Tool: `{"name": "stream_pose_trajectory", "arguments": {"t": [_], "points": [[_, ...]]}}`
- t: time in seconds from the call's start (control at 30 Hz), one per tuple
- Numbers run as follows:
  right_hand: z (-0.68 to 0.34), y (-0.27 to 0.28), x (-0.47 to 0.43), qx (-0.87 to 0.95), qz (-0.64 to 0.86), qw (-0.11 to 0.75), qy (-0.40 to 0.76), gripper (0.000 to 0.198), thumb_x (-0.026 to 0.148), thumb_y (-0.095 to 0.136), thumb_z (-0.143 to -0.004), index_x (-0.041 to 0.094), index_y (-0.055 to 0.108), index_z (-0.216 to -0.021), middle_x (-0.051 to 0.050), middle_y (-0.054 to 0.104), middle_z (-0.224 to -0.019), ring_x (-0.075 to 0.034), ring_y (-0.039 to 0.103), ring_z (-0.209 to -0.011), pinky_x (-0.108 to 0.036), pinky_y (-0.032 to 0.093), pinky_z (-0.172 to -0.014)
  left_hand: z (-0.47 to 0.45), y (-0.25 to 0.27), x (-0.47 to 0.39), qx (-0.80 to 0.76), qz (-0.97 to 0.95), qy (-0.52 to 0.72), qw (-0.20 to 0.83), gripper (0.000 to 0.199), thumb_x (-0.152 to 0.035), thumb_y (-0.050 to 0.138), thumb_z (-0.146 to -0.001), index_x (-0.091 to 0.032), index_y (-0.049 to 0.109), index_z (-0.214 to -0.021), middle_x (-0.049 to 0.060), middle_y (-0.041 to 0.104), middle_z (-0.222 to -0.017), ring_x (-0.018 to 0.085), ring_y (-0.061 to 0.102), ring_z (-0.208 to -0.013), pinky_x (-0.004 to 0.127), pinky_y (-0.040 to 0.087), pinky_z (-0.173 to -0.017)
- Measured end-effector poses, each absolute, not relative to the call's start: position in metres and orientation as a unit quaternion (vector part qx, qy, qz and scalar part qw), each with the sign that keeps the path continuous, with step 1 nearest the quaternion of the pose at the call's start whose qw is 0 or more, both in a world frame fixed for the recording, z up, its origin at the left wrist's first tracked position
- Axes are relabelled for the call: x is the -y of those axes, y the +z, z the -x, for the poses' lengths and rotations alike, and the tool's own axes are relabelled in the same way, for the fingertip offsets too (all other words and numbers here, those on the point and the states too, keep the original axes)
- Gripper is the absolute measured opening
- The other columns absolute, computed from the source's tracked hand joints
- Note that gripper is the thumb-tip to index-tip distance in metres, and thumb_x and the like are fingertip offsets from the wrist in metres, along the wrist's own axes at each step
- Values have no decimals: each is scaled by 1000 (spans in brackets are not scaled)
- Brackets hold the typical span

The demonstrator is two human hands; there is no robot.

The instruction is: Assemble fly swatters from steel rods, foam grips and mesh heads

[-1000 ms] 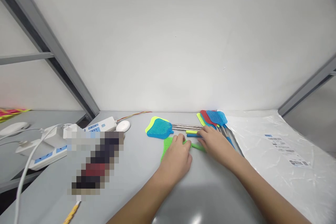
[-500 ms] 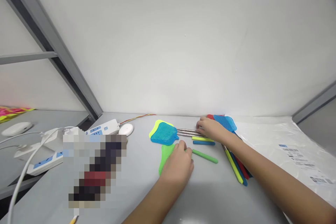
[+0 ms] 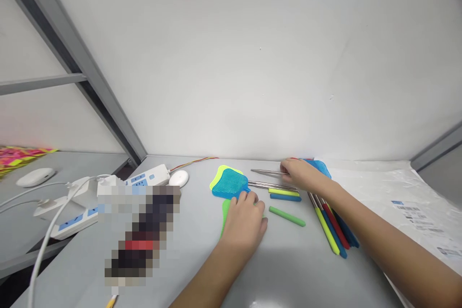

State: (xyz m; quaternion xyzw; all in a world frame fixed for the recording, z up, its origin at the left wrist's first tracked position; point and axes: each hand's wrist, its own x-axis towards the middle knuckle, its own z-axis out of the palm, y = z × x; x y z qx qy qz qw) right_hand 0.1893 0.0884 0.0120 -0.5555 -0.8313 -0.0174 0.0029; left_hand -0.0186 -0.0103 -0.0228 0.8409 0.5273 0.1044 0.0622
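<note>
My right hand [image 3: 300, 173] pinches a thin metal rod [image 3: 267, 172], whose pointed end sticks out to the left. My left hand [image 3: 246, 217] is curled over a green fly swatter head [image 3: 225, 209], hiding its neck. Just above that hand lie a blue fly swatter head [image 3: 231, 182] and a yellow one [image 3: 217, 176] beneath it. Several metal rods [image 3: 270, 185] stretch right from there. Below the rods are a yellow handle grip [image 3: 283, 192], a blue grip [image 3: 285, 198] and a green grip [image 3: 287, 216].
Under my right forearm lies a bunch of fly swatters with yellow [image 3: 327, 232], blue and red handles. A white plastic bag [image 3: 375, 187] covers the table's right side. Power strips [image 3: 147, 176], cables and a round white device [image 3: 178, 178] occupy the left. A wall stands behind.
My right hand has drawn one metal rod away from the others, to the right and slightly up. My left hand stays at the green swatter head. The view has shifted slightly.
</note>
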Motion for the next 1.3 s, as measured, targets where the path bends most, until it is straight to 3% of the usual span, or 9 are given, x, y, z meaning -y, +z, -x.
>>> {"name": "stream_pose_trajectory", "arguments": {"t": [0.17,0.27,0.47,0.57,0.7,0.83,1.0,1.17,1.3], "points": [[-210,29,-50,783,620,47,10,18,30,33,-96,22,49,-97,-2,64,-71,-18,57,-59,-26,33,-52,20,-22,11,-515,-840,158,64,12,-29,54,-86,-22,64,-88,6,62,-98,27,53,-97,39,41,-73],[-218,35,-8,722,667,162,90,24,42,33,-96,24,48,-99,0,63,-69,-17,56,-55,-26,35,-50,19,-21,9,-518,-817,242,76,17,-33,49,-90,-22,59,-100,6,60,-105,26,54,-99,40,42,-77],[-207,11,75,683,634,305,197,25,47,42,-92,27,57,-96,0,65,-78,-18,60,-66,-27,43,-55,22,-9,11,-466,-777,419,59,53,-48,51,-89,-22,38,-134,12,48,-132,26,44,-119,40,36,-96],[-195,-6,94,666,582,385,264,24,46,46,-92,25,58,-97,-3,65,-91,-19,61,-86,-28,47,-73,20,-4,17,-408,-830,380,29,37,-48,49,-90,-25,53,-119,8,58,-121,26,47,-113,44,30,-100],[-181,-16,93,626,564,438,314,26,46,47,-92,23,57,-97,-2,62,-88,-17,58,-81,-26,44,-72,11,-6,24,-353,-876,326,-20,31,-47,45,-92,-22,62,-84,3,66,-84,21,56,-90,49,23,-101],[-179,-18,82,606,559,449,343,29,48,48,-91,24,54,-106,2,53,-72,-14,53,-69,-25,42,-64,5,-14,22,-372,-884,284,-23,42,-51,41,-93,-19,55,-70,0,63,-68,16,55,-66,37,34,-80],[-191,-33,68,583,611,459,278,39,51,43,-92,21,50,-115,-1,57,-82,-18,57,-77,-30,45,-70,9,-15,18,-470,-844,251,63,45,-53,33,-95,-21,49,-68,0,61,-65,16,52,-58,28,26,-55],[-180,-51,58,683,654,315,83,31,39,50,-90,19,56,-113,-10,59,-108,-28,53,-103,-41,41,-85,12,-12,15,-511,-816,252,100,45,-49,26,-97,-22,49,-69,0,60,-65,16,52,-58,28,22,-51],[-163,-58,55,730,657,185,-26,22,27,56,-87,20,59,-108,-10,58,-112,-31,50,-104,-43,39,-82,14,-12,11,-536,-800,252,93,50,-51,23,-97,-21,47,-65,0,57,-60,16,50,-55,29,20,-51]]}}
